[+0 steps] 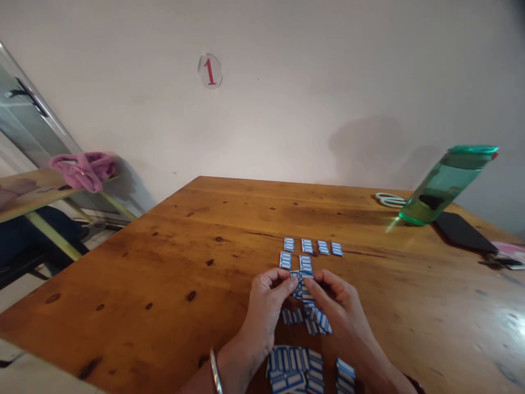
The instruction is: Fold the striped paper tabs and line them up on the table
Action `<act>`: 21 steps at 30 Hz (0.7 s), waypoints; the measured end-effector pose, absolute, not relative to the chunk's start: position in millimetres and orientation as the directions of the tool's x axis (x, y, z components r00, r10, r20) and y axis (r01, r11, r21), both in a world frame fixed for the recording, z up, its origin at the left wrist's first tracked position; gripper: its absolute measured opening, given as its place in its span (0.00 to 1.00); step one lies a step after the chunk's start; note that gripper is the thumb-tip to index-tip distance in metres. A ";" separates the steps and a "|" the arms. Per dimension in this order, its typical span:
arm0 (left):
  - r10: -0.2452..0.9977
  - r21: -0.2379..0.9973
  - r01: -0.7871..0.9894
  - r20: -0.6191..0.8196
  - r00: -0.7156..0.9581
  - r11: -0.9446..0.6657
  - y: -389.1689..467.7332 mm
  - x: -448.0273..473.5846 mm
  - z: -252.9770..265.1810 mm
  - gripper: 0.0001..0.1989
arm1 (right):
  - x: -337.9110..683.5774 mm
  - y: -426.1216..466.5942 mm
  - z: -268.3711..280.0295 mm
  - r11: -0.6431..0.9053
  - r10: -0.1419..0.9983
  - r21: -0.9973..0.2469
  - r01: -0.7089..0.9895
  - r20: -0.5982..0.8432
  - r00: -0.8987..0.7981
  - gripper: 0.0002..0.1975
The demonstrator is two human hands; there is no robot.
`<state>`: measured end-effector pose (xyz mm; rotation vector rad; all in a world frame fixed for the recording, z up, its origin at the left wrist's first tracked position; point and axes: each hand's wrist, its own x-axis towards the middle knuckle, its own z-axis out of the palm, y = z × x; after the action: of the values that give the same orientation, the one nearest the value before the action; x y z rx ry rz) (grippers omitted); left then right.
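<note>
Above the wooden table [241, 219], my left hand [264, 306] pinches a small blue-bordered label sheet [294, 293] between thumb and fingers. My right hand [342, 303], just beside it, has its thumb and fingers closed on another blue-bordered label sheet [306, 293]; the two sheets meet or overlap. Beyond the fingertips lie small stacks of the same labels, including one at the left [285, 260] and one in the far row [307, 245]. Loose sheets [292, 316] lie below my hands, and a larger pile [287, 361] is between my forearms.
A tilted-looking green bottle [445, 186] stands at the right back, by a white cable [389, 200] and a dark phone-like slab [463, 232]. Keys [500, 260] lie at the right edge. Left of the table, a pink cloth [86, 169] rests on another table, near a person's dark-clothed leg [57, 230].
</note>
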<state>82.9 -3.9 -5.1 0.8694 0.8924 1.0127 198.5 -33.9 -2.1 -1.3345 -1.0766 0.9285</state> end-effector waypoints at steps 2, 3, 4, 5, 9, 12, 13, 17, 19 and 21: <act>0.934 0.895 -0.327 -0.209 0.291 0.303 -4.1 83.1 -5.5 0.09 | 199.1 -34.4 -2.1 0.048 0.960 -0.996 0.072 0.066 0.272 0.15; 0.931 0.894 -0.326 -0.212 0.297 0.308 -4.3 83.2 -5.5 0.10 | 199.3 -34.5 -2.2 0.047 0.960 -0.996 0.071 0.065 0.274 0.15; 0.930 0.894 -0.324 -0.214 0.299 0.310 -4.4 83.3 -5.4 0.10 | 199.5 -34.5 -2.2 0.046 0.960 -0.997 0.069 0.063 0.273 0.15; 0.930 0.895 -0.321 -0.214 0.299 0.309 -4.4 83.2 -5.2 0.10 | 199.5 -34.4 -2.3 0.044 0.961 -0.997 0.067 0.060 0.272 0.15; 0.930 0.892 -0.330 -0.211 0.301 0.309 -4.3 82.9 -5.4 0.10 | 198.7 -33.1 -3.7 0.045 0.962 -0.999 0.029 0.051 0.269 0.16; 0.924 0.869 -0.370 -0.218 0.313 0.330 -4.1 82.6 -6.5 0.10 | 198.3 -32.0 -6.8 0.042 0.966 -0.999 -0.034 0.032 0.256 0.15; 0.923 0.859 -0.385 -0.222 0.315 0.338 -4.0 82.6 -6.7 0.10 | 198.4 -31.8 -8.2 0.036 0.969 -0.998 -0.059 0.020 0.247 0.15; 0.920 0.847 -0.399 -0.232 0.317 0.351 -4.3 82.4 -5.3 0.10 | 199.7 -31.9 -12.8 -0.018 0.977 -0.990 -0.141 -0.047 0.209 0.14; 0.923 0.848 -0.402 -0.229 0.311 0.346 -4.7 82.2 -3.9 0.10 | 200.1 -32.5 -13.3 -0.033 0.977 -0.987 -0.154 -0.065 0.204 0.14; 0.926 0.844 -0.414 -0.224 0.304 0.340 -5.2 82.2 -2.3 0.10 | 199.9 -32.9 -12.8 -0.035 0.977 -0.987 -0.154 -0.066 0.204 0.14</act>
<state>82.2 -5.2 -2.3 0.7601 0.8161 1.0111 199.9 -32.9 -12.8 -1.2268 -0.9218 1.1572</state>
